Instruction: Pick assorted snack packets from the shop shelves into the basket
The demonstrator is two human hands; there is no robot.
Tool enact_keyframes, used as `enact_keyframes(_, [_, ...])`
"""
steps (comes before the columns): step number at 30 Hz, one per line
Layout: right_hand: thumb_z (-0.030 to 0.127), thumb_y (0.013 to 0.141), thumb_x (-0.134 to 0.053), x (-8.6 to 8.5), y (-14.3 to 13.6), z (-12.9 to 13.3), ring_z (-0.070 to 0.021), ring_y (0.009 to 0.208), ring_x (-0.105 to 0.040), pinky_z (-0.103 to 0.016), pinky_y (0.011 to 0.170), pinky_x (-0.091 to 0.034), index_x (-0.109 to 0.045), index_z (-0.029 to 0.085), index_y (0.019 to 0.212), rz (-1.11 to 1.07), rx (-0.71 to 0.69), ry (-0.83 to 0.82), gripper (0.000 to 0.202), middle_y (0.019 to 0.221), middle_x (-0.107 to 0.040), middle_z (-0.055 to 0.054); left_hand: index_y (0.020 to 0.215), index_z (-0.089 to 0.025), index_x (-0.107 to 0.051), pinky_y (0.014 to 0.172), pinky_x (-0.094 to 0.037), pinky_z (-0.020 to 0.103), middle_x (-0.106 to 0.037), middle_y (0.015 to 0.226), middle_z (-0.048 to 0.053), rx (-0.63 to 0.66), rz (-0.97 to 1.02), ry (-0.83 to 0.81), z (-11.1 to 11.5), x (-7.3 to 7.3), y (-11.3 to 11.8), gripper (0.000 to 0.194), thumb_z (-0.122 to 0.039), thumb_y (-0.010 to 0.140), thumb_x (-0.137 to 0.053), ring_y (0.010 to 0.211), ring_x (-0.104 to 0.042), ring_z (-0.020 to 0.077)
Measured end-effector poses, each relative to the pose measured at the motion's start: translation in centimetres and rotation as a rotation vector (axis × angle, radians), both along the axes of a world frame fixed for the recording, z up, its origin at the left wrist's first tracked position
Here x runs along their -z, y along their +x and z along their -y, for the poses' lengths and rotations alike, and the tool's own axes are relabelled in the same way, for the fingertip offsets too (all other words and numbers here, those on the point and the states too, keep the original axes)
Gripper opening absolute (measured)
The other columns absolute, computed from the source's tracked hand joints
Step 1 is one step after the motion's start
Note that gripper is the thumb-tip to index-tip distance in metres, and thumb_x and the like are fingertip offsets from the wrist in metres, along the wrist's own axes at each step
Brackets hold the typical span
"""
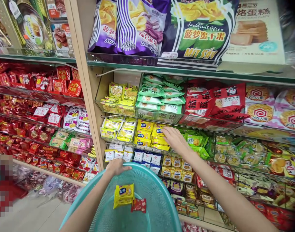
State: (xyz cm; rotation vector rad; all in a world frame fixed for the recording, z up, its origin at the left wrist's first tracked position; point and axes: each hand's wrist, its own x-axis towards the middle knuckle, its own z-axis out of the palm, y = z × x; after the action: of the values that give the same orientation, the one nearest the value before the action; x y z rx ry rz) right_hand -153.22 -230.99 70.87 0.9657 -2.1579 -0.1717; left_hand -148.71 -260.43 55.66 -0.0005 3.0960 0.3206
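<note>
The basket (159,206) sits low in the middle, in front of the shelves (89,96). The left hand (117,166) grips the basket's far rim. In the basket lie two stacked packets (123,195), with a small packet (138,205) just to their right, touching them. The right hand (175,139) reaches above and right of the basket, onto the stacked packets in the shelf bin (149,133). Above that bin lies a tray of snack packs (159,95); on the top shelf stand large chip bags (162,29), with a cake box (255,32) to their right.
</note>
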Motion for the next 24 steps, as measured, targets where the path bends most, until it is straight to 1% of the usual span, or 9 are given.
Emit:
enact_keyframes(2, [0.011,0.084,-0.039,-0.4,-0.2,0.2,-0.0236,0.103,-0.044,-0.036,0.084,-0.035,-0.045,0.015,0.113,-0.045,0.047,0.064,0.03,0.113,-0.052,-0.012,0.091,-0.021,-0.064,0.069,-0.044,0.035,-0.067,0.089,0.013,0.001,0.0,0.01,0.1,0.0,0.0,0.068,-0.076,0.065,-0.033,0.088,-0.061,0.0291])
enact_keyframes(5, [0.008,0.082,-0.04,-0.8,-0.3,0.6,-0.0234,0.102,-0.044,-0.034,0.082,-0.034,-0.043,0.014,0.115,-0.084,0.084,0.116,0.034,0.11,-0.052,-0.012,0.091,-0.022,-0.064,0.069,-0.044,0.035,-0.067,0.088,0.013,0.006,0.0,0.023,0.3,0.1,0.0,0.067,-0.075,0.066,-0.033,0.088,-0.061,0.0296])
enact_keyframes(11, [0.007,0.081,-0.04,-0.6,-0.8,1.1,-0.0229,0.095,-0.045,-0.033,0.079,-0.031,-0.042,0.014,0.117,-0.118,0.139,0.18,0.036,0.104,-0.054,-0.011,0.091,-0.021,-0.064,0.068,-0.044,0.033,-0.067,0.09,0.012,0.002,-0.012,0.035,0.4,0.4,-0.2,0.066,-0.075,0.065,-0.036,0.087,-0.061,0.0281])
enact_keyframes(17, [0.011,0.081,-0.04,-0.7,-0.8,1.2,-0.0225,0.09,-0.046,-0.033,0.078,-0.029,-0.042,0.014,0.117,-0.122,0.189,0.169,0.035,0.1,-0.054,-0.011,0.093,-0.021,-0.063,0.07,-0.044,0.034,-0.066,0.092,0.013,-0.004,-0.016,0.029,0.7,0.4,-0.3,0.068,-0.076,0.064,-0.035,0.089,-0.061,0.0292])
enact_keyframes(24, [0.016,0.081,-0.042,-0.9,-0.7,1.3,-0.0233,0.092,-0.046,-0.033,0.078,-0.029,-0.041,0.014,0.118,-0.105,0.184,0.141,0.037,0.1,-0.055,-0.012,0.09,-0.021,-0.063,0.068,-0.044,0.034,-0.066,0.089,0.013,-0.009,-0.012,0.014,1.2,0.2,-0.1,0.067,-0.076,0.065,-0.033,0.087,-0.061,0.029])
